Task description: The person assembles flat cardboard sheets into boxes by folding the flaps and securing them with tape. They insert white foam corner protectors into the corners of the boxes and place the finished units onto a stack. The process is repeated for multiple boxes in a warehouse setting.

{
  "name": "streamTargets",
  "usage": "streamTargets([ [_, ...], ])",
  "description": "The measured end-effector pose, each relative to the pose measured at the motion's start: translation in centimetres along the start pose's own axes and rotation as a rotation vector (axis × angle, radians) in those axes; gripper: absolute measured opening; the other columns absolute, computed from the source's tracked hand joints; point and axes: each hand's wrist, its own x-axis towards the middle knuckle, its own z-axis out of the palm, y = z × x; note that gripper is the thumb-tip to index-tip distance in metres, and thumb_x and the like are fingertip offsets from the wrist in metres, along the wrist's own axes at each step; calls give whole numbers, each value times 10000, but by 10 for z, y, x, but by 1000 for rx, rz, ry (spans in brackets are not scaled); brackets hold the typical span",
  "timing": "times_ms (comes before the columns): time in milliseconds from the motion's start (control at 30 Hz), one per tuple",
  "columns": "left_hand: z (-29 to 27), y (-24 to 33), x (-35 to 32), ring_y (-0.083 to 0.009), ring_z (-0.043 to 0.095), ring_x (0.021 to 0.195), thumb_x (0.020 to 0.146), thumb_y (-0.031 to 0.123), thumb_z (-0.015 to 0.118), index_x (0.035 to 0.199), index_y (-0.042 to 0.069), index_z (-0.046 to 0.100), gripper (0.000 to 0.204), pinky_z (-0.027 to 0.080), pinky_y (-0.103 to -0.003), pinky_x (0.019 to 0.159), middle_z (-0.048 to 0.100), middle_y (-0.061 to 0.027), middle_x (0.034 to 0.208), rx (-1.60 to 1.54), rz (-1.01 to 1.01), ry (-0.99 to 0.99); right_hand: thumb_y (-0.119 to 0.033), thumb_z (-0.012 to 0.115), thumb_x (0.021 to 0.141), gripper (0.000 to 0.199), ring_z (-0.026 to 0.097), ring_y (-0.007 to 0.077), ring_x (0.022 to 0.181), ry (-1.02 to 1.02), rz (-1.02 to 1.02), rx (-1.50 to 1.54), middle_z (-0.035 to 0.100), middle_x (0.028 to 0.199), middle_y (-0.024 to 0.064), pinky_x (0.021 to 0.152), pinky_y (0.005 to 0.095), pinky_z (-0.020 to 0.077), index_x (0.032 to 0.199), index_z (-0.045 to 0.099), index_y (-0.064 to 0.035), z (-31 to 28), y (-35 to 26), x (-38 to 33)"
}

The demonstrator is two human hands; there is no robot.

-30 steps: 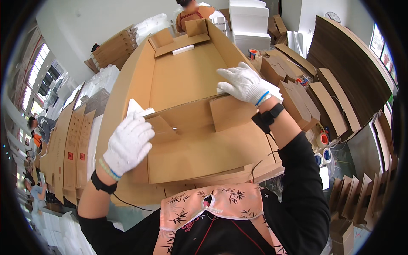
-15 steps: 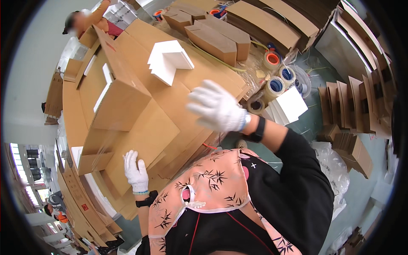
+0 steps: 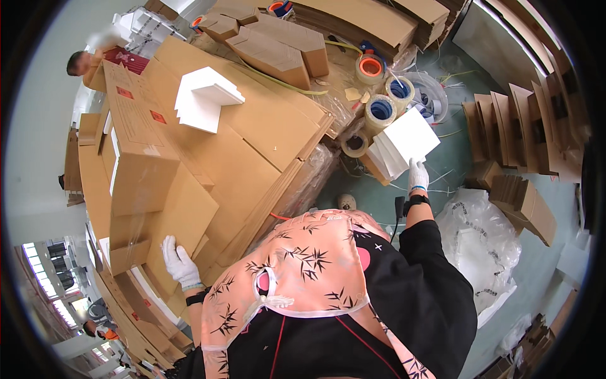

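My left hand (image 3: 180, 262), in a white knitted glove, lies with its fingers stretched out against a flap of the brown cardboard box (image 3: 142, 170). The box stands open at the left, with strips of white foam along its inside. To the right, my gloved right hand (image 3: 418, 175) reaches out to a stack of white foam boards (image 3: 407, 138), its fingers closed at the near edge of the top board. More white foam boards (image 3: 205, 98), angled and overlapping, rest on the flat cardboard (image 3: 259, 129) in the middle.
Rolls of clear tape (image 3: 380, 110) and an orange-cored tape roll (image 3: 370, 66) sit beside the foam stack. Folded cartons (image 3: 271, 47) lie at the back. Plastic-wrapped white material (image 3: 480, 234) is on the right. Another person (image 3: 120, 60) is at the far left.
My right hand has swung right and down from above the flat cardboard to the foam board stack. My left hand stays at the box flap. The whole view has shifted slightly.
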Motion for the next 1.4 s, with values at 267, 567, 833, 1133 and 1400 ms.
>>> streamTargets([
  [267,6,6,0,-389,538,1243,941,137,506,1227,-24,620,347,335,-493,1151,620,-212,1270,-19,-8,18,-219,673,873,448,667,245,837,292,181,648,684,1003,159,731,357,529,1263,581,-19,-1,-38,-10],
  [567,14,32,0,-397,561,1202,894,118,551,1162,-13,644,313,359,-503,1132,637,-210,1219,-77,-31,34,-229,455,985,213,572,269,868,-217,14,1410,580,947,119,740,378,492,1058,553,-55,-66,1,45],
  [833,17,61,15,-362,571,1210,867,340,684,1269,24,609,517,385,-479,1109,622,-176,1278,-460,-60,16,-126,546,895,634,567,236,1194,-593,-845,1083,540,1364,153,976,346,461,1473,344,36,-140,-314,-193],
  [1133,-58,55,11,-256,506,1286,762,247,849,1474,-33,338,920,427,-405,1064,499,-158,1430,-1625,-389,21,-30,774,794,820,667,250,942,-1052,-1652,215,684,1027,148,867,364,527,1484,333,20,-55,-418,-399],
  [1400,-87,62,-1,-192,597,1161,742,163,866,1347,26,539,701,498,-359,967,641,-113,1264,-1320,-263,-61,-229,768,798,705,620,403,1114,-638,-2489,212,610,1276,215,901,432,513,1401,467,-23,-90,-466,-409],
])
